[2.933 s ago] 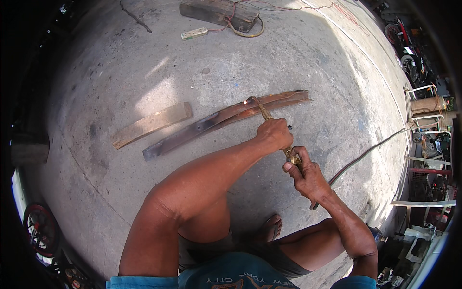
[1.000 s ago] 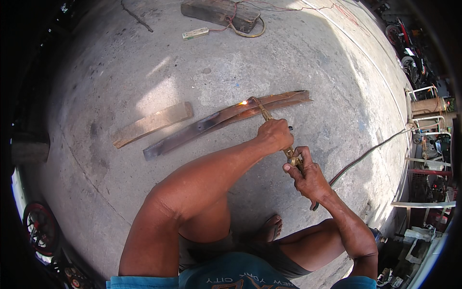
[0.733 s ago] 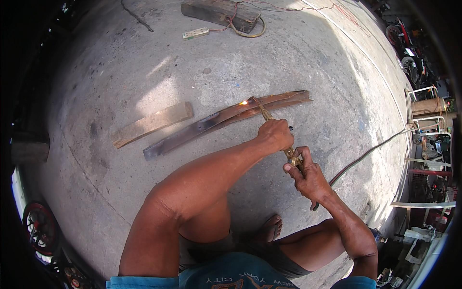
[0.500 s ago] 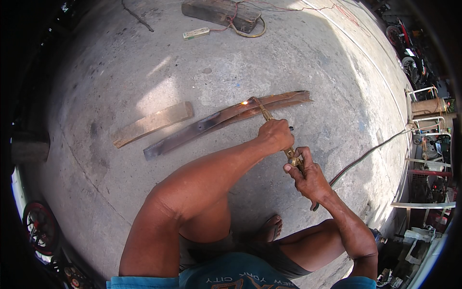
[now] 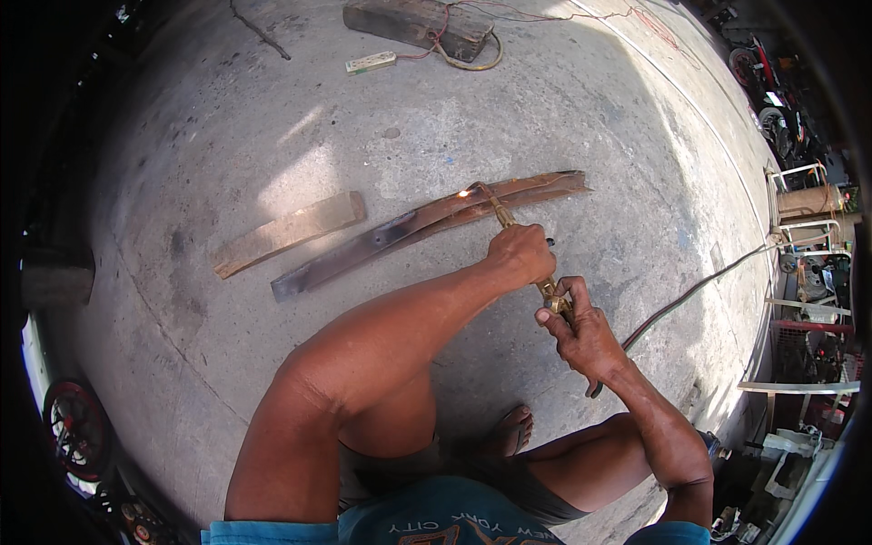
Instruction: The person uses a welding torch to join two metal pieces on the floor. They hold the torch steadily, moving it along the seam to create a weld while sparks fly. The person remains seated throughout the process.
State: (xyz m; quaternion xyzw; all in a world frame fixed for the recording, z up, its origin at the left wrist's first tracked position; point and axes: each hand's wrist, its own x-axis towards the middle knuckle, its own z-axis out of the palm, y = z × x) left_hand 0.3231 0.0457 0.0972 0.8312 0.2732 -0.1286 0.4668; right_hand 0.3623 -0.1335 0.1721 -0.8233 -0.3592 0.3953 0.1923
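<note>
A brass cutting torch (image 5: 502, 214) points up and left, its bent tip close over a long rusty angle iron (image 5: 391, 234) on the concrete. Where the tip meets the metal, a small spot glows orange-white. My left hand (image 5: 522, 254) is wrapped round the torch's front tubes. Farther back, my right hand (image 5: 586, 341) grips the torch body, its thumb and forefinger at the brass valve area. Much of the handle is hidden under the right palm. Dark hoses (image 5: 690, 289) run from behind that hand to the right.
A wooden block (image 5: 289, 234) lies left of the angle iron. Farther off are a dark timber (image 5: 418, 25) and a power strip (image 5: 371, 63) with a cord. Gas cylinders (image 5: 811, 200) and metal racks stand at the right edge. My foot (image 5: 516, 429) is below the torch.
Hands, torch and angle iron hold almost the same positions. The glowing spot at the tip has shifted very slightly to the right.
</note>
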